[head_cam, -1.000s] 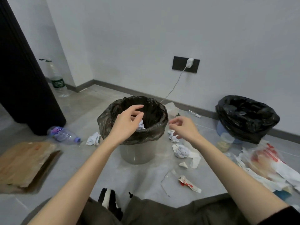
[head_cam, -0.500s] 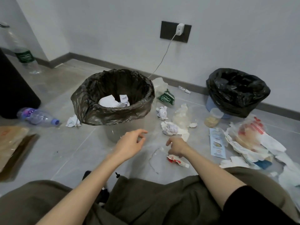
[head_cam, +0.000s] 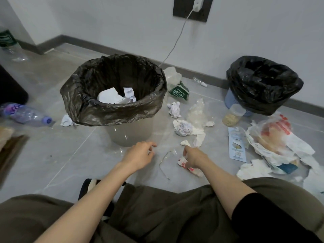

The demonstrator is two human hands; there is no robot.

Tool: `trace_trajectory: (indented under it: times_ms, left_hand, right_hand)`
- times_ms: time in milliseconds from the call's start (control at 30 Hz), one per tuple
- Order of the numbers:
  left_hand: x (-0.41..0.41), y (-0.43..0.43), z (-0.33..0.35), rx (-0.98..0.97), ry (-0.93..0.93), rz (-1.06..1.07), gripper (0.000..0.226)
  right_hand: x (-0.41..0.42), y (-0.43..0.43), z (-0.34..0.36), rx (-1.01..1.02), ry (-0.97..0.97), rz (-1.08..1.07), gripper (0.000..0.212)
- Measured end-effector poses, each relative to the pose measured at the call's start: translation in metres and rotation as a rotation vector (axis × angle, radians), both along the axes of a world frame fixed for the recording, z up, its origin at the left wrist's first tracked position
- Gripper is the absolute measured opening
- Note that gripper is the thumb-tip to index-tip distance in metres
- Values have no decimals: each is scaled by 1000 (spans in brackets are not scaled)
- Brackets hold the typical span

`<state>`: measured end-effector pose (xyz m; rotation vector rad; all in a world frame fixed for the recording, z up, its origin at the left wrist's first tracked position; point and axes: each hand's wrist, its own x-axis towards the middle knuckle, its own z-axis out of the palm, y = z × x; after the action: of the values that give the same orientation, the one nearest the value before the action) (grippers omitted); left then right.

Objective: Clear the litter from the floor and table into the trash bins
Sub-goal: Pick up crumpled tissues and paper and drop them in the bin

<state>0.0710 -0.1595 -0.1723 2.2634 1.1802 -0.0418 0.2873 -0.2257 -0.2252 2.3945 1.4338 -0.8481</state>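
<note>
Your right hand [head_cam: 193, 157] is reaching down onto the red-and-white wrapper [head_cam: 195, 171], which is lying flat on the floor [head_cam: 70, 155] just in front of your right knee. Its long axis is running from the upper left, under your fingers, down to the lower right toward your thigh. Your fingers are curling over its upper-left end; I cannot tell whether they are actually pinching it. Your left hand [head_cam: 140, 155] is hovering loosely curled and holding nothing, just short of the brown-lined bin [head_cam: 112, 111]. A thin clear plastic strip [head_cam: 166, 159] is lying between your hands. Crumpled paper [head_cam: 183, 128] and a small white scrap [head_cam: 185, 142] are crowding the far side of your right hand, and a blue leaflet [head_cam: 236, 142] is lying to its right. Bare floor is lying open to the left of the bin. The black-bagged bin [head_cam: 263, 88] is standing well apart at the far right.
</note>
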Motion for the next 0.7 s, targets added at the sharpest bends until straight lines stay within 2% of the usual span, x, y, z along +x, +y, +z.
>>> trace_trajectory:
  times_ms: [100, 233, 300, 367, 433, 567, 700]
  left_hand:
    - [-2, -2, 1, 33, 26, -16, 35]
    - [-1, -6, 4, 59, 24, -17, 36]
    - [-1, -9, 5, 68, 22, -18, 36]
    - [0, -10, 6, 72, 23, -20, 35]
    - [1, -11, 6, 75, 26, -19, 35]
    - [2, -10, 5, 77, 25, -14, 35]
    - [3, -10, 3, 72, 34, -20, 35]
  right_hand:
    - [-4, 1, 4, 18, -17, 4, 23]
    - [-10, 2, 12, 14, -10, -9, 16]
    - [-11, 2, 15, -5, 69, -4, 26]
    - [-12, 1, 16, -44, 168, 6, 48]
    - [-15, -2, 13, -73, 175, 57, 59]
    - [-21, -7, 6, 4, -4, 277, 40]
    - [-22, -7, 2, -1, -79, 328, 21]
